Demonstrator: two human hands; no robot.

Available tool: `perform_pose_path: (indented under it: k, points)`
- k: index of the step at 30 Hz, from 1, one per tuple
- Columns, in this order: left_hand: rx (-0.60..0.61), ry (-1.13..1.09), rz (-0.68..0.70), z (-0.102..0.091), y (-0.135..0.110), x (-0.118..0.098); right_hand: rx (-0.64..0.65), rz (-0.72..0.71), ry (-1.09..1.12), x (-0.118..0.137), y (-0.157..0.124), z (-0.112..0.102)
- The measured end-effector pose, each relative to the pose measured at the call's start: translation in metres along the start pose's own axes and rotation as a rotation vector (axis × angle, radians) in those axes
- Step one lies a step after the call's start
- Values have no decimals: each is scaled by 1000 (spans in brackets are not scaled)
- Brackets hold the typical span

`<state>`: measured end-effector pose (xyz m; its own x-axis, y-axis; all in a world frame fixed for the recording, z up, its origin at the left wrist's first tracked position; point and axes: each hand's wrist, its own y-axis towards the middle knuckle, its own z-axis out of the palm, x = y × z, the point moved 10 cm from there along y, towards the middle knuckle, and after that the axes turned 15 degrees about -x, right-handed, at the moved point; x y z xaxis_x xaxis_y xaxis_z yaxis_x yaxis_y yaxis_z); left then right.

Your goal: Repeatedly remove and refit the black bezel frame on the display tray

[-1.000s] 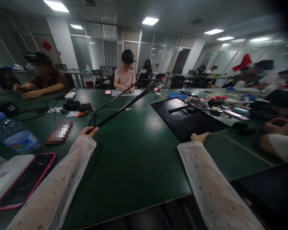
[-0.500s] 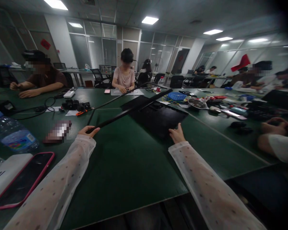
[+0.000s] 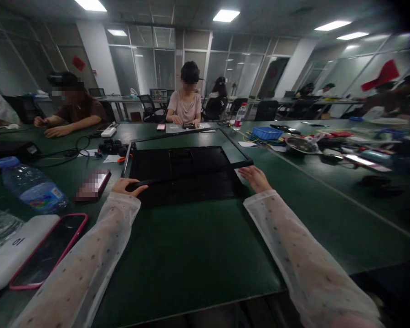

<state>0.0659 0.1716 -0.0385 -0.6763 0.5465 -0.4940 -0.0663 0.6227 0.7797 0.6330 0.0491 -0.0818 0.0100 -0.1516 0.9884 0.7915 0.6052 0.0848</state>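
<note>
Green table nearest. Gripping black frame by near-left corner with left hand; holding right hand open at near-right corner, cannot tell whether touching. Under frame, on table, black panel; beyond, blue basket.

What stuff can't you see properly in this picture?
In the head view:
- Right hand: too dark and blurred to tell whether it touches the black frame.
- Black panel: a strip is hidden behind the frame's near bar.
- Clear bottle: cut off by the left edge.
- Dark items at right: too blurred to name.
</note>
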Motion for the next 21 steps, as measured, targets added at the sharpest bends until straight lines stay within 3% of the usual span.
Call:
perform_pose_path:
  k: [5,9,15,21]
  points:
    - [-27,-5,193,-2,-5,-22,184,40,71,12,-14,9]
    - [-10,2,213,0,-11,-27,75,-179,-65,7,-10,10]
    - [154,80,77,14,-25,-7,0,-423,-239,-12,-4,6]
    - [225,121,91,9,-31,-7,-24,-477,-350,-29,-9,2]
